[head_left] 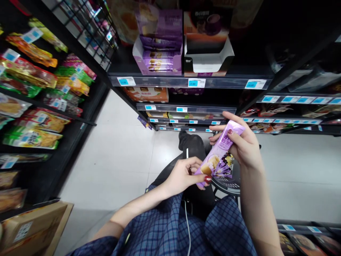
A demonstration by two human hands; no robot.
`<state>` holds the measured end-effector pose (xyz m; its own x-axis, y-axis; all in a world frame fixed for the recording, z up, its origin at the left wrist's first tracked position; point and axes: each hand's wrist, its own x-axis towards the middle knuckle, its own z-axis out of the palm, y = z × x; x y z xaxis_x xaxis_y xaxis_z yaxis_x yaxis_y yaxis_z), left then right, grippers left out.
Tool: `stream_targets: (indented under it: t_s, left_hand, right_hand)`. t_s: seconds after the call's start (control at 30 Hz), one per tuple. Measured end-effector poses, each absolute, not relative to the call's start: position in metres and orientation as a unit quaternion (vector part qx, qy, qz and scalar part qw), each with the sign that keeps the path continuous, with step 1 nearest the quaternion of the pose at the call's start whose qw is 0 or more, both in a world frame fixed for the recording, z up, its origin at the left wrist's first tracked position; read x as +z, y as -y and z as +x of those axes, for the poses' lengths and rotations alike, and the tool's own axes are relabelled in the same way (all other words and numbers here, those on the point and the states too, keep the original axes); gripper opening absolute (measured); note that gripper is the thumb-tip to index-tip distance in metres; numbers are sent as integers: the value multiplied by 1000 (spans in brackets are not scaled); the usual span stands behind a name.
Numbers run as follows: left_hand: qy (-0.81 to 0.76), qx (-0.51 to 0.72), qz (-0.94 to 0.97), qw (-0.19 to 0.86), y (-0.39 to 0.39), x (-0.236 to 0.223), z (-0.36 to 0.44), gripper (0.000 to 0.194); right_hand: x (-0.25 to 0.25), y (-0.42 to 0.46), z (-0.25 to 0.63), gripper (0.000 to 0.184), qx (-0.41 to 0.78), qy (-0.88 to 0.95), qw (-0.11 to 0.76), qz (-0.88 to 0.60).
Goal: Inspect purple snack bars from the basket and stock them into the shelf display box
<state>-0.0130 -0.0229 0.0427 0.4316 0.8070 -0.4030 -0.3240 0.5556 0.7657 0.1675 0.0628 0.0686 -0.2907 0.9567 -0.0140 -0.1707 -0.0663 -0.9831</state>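
Observation:
A long purple sachet [217,151], printed with Chinese characters and pale drink cups, slants between my two hands. Its lower end is pinched between thumb and fingers of my left hand [183,176]. My right hand [243,142] grips the upper end, thumb on the printed face and some fingers stretched out behind. Below the sachet, several dark purple and yellow packets [226,166] lie on a black stool [230,185]. On the shelf ahead, an open purple display box [137,57] holds similar purple sachets [160,62].
Beside that box stands a black and orange display box [223,62] with a cut-out front. Price tags line the shelf edge [223,83]. Bagged snacks [37,121] fill the left rack, and a cardboard carton [34,227] sits at lower left. More packaged goods [306,241] are at lower right.

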Motion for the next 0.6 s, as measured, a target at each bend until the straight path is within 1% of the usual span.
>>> stream_targets:
  t_s: [0.13,0.3,0.4,0.5,0.6]
  left_hand:
    - [-413,357,319,775,24,44,-11,33]
    - [-412,352,315,780,24,43,-10,33]
    - [-384,351,295,802,21,41,-11,32]
    - [-332,353,230,844,17,38,-15,32]
    - [-278,338,179,881,13,35,-21,30]
  right_hand:
    - [63,-65,167,43,628,497,453,-391]
    - [60,-68,166,43,636,480,458,-393]
    - [60,-69,168,45,635,481,472,-378]
    - [61,-69,174,47,618,505,482,-361]
    - [61,-67,179,42,594,522,492,-365]
